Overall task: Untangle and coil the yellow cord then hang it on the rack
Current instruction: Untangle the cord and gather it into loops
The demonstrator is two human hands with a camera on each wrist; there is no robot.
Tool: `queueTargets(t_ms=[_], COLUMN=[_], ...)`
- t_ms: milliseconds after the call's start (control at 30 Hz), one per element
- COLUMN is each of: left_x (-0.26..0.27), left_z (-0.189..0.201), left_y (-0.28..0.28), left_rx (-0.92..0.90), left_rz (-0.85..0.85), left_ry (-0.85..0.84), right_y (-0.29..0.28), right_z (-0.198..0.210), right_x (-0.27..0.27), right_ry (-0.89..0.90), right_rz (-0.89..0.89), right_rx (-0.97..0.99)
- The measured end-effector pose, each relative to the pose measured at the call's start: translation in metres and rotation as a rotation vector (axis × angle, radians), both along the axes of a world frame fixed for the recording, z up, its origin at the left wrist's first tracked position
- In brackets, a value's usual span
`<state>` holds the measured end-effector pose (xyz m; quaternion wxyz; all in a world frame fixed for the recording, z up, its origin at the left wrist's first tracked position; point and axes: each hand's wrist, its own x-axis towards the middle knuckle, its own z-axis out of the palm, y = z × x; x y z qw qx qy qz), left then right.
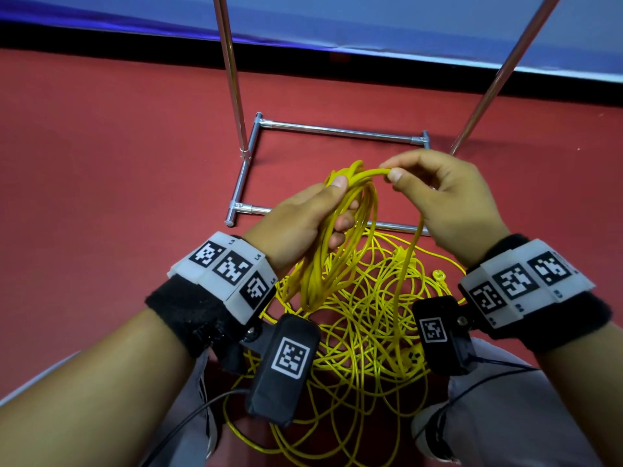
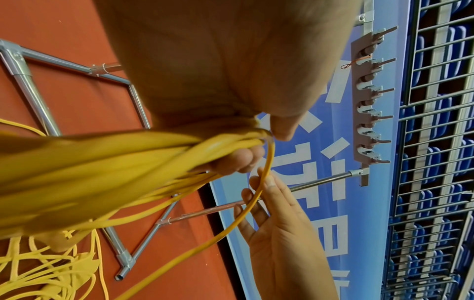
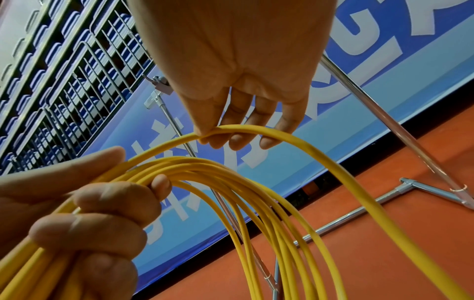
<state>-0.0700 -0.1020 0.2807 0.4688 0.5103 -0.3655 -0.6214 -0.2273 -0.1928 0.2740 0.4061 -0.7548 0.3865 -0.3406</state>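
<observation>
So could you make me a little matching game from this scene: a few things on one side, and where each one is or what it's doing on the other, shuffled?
Things:
1. left hand
2. right hand
3. tangled cord
4. rack base

States:
A. lies loose on the red floor
B. pinches a single strand
C. metal tubes standing on the floor
D. grips a bundle of finished loops

Pairs: 1-D, 2-B, 3-A, 4-C
</observation>
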Motion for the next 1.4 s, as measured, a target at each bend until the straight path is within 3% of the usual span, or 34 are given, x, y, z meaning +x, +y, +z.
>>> queueTargets(t_ms=[333,533,633,867,1033,1200,1400], left_x=[-0.001,-0.001,0.000,0.010,0.010,0.005,0.002], left_z=[0.000,-0.001,0.000,0.002,0.000,-0.002,0.003], left_y=[0.000,0.000,0.000,-0.002,-0.001,0.001,0.002], left_rx=[-0.014,-0.008,-0.001,0.004,0.017,-0.009,-0.029], left_rz=[-0.012,0.009,0.044,0.082,0.066,0.012,-0.014], left_ry=[-0.068,-0.022,0.015,0.151,0.126,-0.019,0.034], right_y=[0.006,0.007,0.007,-0.004,-0.007,-0.011,-0.020], right_z=[0.001,0.001,-0.002,-0.026,-0.019,-0.011,-0.017], right_x=[0.005,0.006,0.006,-0.004,-0.002,-0.001,0.000], right_ry=[0.032,0.029,0.018,0.205,0.043,-0.005,-0.022], right_rz=[0.090,0.101,0.121,0.064,-0.040,-0.106,-0.150], right_rx=[0.029,0.042,0.148,0.295,0.276,0.156,0.031])
